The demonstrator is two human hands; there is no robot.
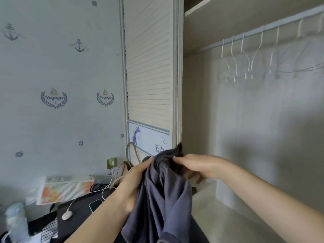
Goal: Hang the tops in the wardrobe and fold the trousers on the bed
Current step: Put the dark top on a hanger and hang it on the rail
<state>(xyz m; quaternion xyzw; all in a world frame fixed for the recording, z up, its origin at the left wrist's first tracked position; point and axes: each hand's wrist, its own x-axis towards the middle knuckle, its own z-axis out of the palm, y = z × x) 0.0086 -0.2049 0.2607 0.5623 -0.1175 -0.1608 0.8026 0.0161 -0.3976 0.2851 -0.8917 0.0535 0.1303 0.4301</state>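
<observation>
The dark grey-blue garment (163, 193) is bunched, so whether it is a top or trousers cannot be told; its lower folds run off the bottom edge. The left hand (133, 183) grips the cloth from the left, its fingers curled into the fabric and mostly hidden behind it. The right hand (194, 165) pinches the gathered upper edge, and its fingertips (175, 159) sink into the darkest folds. Both forearms are cut off by the frame.

Above and right of the fingers, the open wardrobe (245, 137) shows a rail (263, 29) with white hangers (235, 58), blurred at the far right. Behind the fingers stands the slatted wardrobe door (149, 67). Left of and below the left hand lie a white charging cable (103, 192), a phone (95, 204) partly hidden by the forearm, and a blurred plastic bottle (16, 223).
</observation>
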